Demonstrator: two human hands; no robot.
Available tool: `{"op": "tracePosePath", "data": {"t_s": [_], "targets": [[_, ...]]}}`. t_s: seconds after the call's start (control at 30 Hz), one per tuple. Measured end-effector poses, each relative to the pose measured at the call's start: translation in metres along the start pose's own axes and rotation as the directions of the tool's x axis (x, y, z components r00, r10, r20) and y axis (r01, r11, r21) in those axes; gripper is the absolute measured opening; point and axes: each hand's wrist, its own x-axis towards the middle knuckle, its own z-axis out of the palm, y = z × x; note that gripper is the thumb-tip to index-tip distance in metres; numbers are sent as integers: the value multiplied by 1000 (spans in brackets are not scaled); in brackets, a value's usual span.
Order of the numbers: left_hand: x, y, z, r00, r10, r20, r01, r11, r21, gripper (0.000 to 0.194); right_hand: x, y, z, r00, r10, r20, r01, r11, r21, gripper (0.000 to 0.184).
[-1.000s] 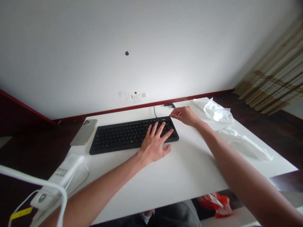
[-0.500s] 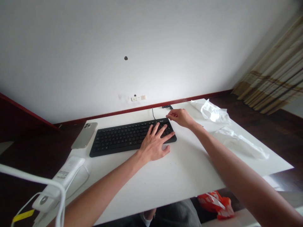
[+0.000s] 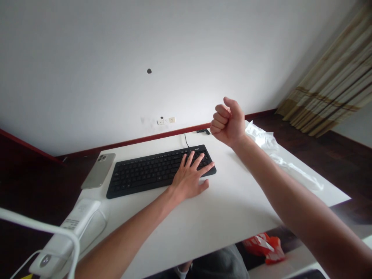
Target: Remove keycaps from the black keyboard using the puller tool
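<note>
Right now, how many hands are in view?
2: the left hand rests with spread fingers on the keyboard; the right hand is raised in a fist beyond the keyboard's right end.

Your keyboard [image 3: 158, 172] is black, and your desk [image 3: 232, 205] is white. The curtain [image 3: 328, 85] has beige and brown stripes. The bag [image 3: 264, 248] under the desk is orange with white, and the wall trim [image 3: 136, 140] is dark red.

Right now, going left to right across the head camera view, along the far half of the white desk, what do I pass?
Slim silver smartphone → black rectangular keyboard → crumpled white plastic sheet
</note>
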Motion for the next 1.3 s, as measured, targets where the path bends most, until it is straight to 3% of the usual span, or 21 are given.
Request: {"op": "tracePosePath", "data": {"t_s": [0.07, 0.17, 0.27, 0.4, 0.5, 0.57, 0.63, 0.73, 0.83, 0.93, 1.1, 1.2, 1.3], "targets": [[0, 0, 0, 1000, 0, -7, 0, 1000, -4, 66, 2, 8, 9, 997, 6, 75, -13, 995, 101, 63], [0, -1, 1, 1000, 0, -12, 0, 1000, -6, 65, 1, 53, 18, 979, 148, 140, -163, 980, 109, 68], [-1, -1, 3, 1000, 1, -13, -1, 1000, -7, 65, 0, 90, 17, 960, 260, 99, -267, 962, 57, 69], [-2, -1, 3, 1000, 5, -23, -5, 1000, 0, 66, 10, 83, 1, 995, 100, 8, -100, 995, -11, 64], [-2, -2, 2, 1000, 9, -25, -9, 1000, -2, 66, 24, 71, -16, 985, -68, -156, 29, 970, -242, 60], [-3, -2, 2, 1000, 10, -26, -10, 1000, -9, 66, 35, 68, -31, 952, -183, -245, 50, 883, -467, 55], [-3, -2, 2, 1000, 9, -26, -9, 1000, -16, 66, 47, 66, -47, 920, -283, -272, 17, 721, -692, 47], [-3, -2, 3, 1000, -5, -24, 5, 1000, -24, 66, 67, 61, -66, 913, -380, -144, 27, 411, -911, 22], [-4, -1, 3, 999, -30, -26, 30, 999, -26, 67, 82, 64, -75, 942, -328, 68, 141, 204, -969, 27], [-5, 1, 3, 999, -42, -34, 41, 999, -25, 66, 87, 82, -76, 958, -214, 190, 217, 111, -970, 40], [-4, 1, 3, 999, -41, -34, 40, 999, -22, 65, 85, 114, -76, 967, -34, 251, 249, -38, -968, 61], [-4, 1, 4, 999, -43, -26, 43, 999, -18, 65, 85, 122, -77, 969, 22, 245, 246, -104, -964, 61], [-4, 1, 3, 999, -46, -28, 45, 999, -24, 64, 86, 124, -76, 972, 33, 232, 235, -106, -966, 48]]}}
